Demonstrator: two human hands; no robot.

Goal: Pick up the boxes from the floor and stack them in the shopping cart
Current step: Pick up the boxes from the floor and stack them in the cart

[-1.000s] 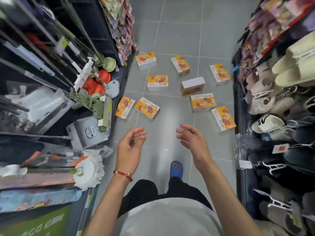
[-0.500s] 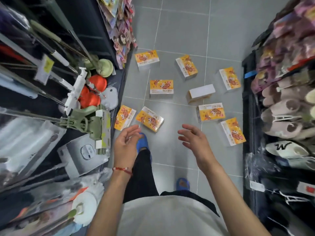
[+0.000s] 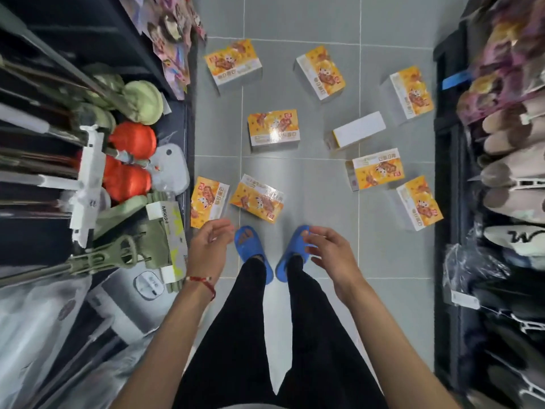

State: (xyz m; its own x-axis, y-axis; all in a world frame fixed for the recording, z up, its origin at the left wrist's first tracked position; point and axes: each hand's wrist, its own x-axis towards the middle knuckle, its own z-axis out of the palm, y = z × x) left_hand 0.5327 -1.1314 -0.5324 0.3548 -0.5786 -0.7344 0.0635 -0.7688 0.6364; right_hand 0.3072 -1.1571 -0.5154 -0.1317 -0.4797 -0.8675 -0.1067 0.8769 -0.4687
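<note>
**Nothing picked up yet: nine boxes on the floor, both hands empty**

As far as I can see, the job has barely begun. I count nine boxes scattered over the grey tiled floor [image 3: 321, 22] of the aisle, and none of them is in my hands. The shopping cart is nowhere in this view, so I cannot say whether anything is stacked in it already.

The two nearest boxes lie just beyond my blue slippers [image 3: 253, 249]: the near-left box [image 3: 208, 199] sits close to the left shelving [image 3: 88, 172], and the tilted box [image 3: 257, 197] lies just beside it. A middle box [image 3: 273, 129] lies further out, and a white-faced box [image 3: 356, 129] lies to the right of it. Two more, the lower right box [image 3: 378, 168] and the near-right box [image 3: 420, 202], lie towards the slipper rack [image 3: 501, 172]. Three remain at the far end.

My left hand [image 3: 210, 242] hangs low with loosely curled fingers, spread and holding nothing, its fingertips near the corner of the near-left box but not touching it. My right hand [image 3: 327, 249] is held out over my right foot, palm inward, fingers slack and empty. The hands are well apart, both arms reaching forward and down.
</note>
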